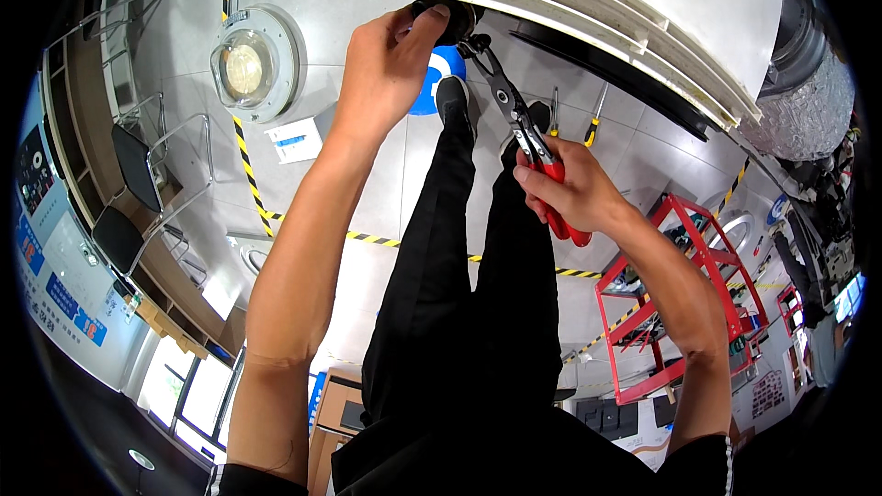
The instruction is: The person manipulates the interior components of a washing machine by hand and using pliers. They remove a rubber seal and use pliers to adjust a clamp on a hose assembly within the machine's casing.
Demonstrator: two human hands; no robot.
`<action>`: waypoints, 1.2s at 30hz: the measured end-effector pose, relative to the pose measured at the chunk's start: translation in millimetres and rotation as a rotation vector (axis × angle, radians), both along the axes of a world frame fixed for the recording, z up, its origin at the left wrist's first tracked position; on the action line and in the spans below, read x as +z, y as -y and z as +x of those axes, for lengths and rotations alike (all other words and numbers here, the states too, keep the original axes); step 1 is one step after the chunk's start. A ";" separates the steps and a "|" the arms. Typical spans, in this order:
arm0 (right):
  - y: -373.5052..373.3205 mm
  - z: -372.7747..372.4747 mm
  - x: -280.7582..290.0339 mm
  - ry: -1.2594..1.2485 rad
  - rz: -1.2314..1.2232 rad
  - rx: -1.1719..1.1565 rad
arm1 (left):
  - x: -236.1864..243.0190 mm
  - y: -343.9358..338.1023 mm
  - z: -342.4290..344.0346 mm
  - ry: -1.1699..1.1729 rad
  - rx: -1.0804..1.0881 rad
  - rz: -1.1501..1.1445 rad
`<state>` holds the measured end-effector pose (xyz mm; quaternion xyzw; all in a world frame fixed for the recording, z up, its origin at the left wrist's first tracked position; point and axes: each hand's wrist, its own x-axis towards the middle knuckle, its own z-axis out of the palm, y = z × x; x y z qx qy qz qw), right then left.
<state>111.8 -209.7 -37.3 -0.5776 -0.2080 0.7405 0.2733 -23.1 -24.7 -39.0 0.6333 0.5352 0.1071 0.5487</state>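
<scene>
My left hand [390, 69] is closed, thumb and fingers pinching a dark rounded part [452, 26] under the lower edge of a white appliance [625, 0]. Red-handled locking pliers [503, 96] are gripped in my right hand [574, 186], pointing up and to the left. Their jaws reach the right side of the dark part, close to my left fingertips. Whether the jaws clamp it cannot be made out. My left fingers hide some of the part.
Two screwdrivers [595, 124] with yellow-and-black handles stand near my right hand. A round washer-type door [248, 64] lies on the floor at left. A red metal cart [643, 312] stands at right, chairs [138, 165] at left. Yellow-black tape [367, 239] marks the tiles.
</scene>
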 end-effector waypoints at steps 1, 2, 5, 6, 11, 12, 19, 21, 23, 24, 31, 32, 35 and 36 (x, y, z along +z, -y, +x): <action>0.1 -0.1 0.3 0.013 0.001 0.003 | 0.2 -0.1 0.1 -0.006 -0.004 0.003; -0.5 -0.1 1.0 0.033 0.003 0.013 | -0.1 0.0 0.1 0.006 -0.001 0.009; -2.2 -0.3 2.9 0.074 0.008 0.033 | -1.1 0.2 0.6 0.030 0.006 0.018; -1.9 -0.5 3.0 0.077 0.008 0.030 | -1.2 0.2 0.7 0.028 0.006 0.015; -2.1 -3.1 4.7 0.145 0.017 -0.007 | -2.6 -0.5 0.5 0.016 0.001 0.006; -1.8 -3.5 4.5 0.159 0.027 -0.010 | -1.7 0.8 1.3 0.026 0.006 0.014; -0.3 -5.9 4.9 0.176 -0.003 -0.040 | 1.7 0.7 3.2 0.027 0.017 -0.046; -0.4 -7.6 4.7 0.180 -0.012 -0.052 | 0.7 1.8 2.7 0.014 0.026 -0.049; 0.0 -9.0 3.8 0.186 -0.020 -0.061 | 0.0 2.4 1.0 -0.009 0.031 -0.072; 0.6 -9.2 3.0 0.190 -0.023 -0.065 | 0.0 2.8 -0.2 -0.025 0.031 -0.093; 9.0 -16.2 -6.8 0.346 0.136 -0.083 | 0.4 6.4 -16.4 0.009 0.036 -0.059; 8.9 -17.5 -6.7 0.351 0.126 -0.087 | -0.5 6.2 -18.5 -0.002 0.031 -0.056; 8.9 -22.3 -6.5 0.363 0.094 -0.101 | -0.9 4.4 -21.2 -0.013 0.019 -0.038; 9.3 -24.0 -7.0 0.363 0.083 -0.105 | 0.0 3.6 -20.8 -0.001 0.020 -0.027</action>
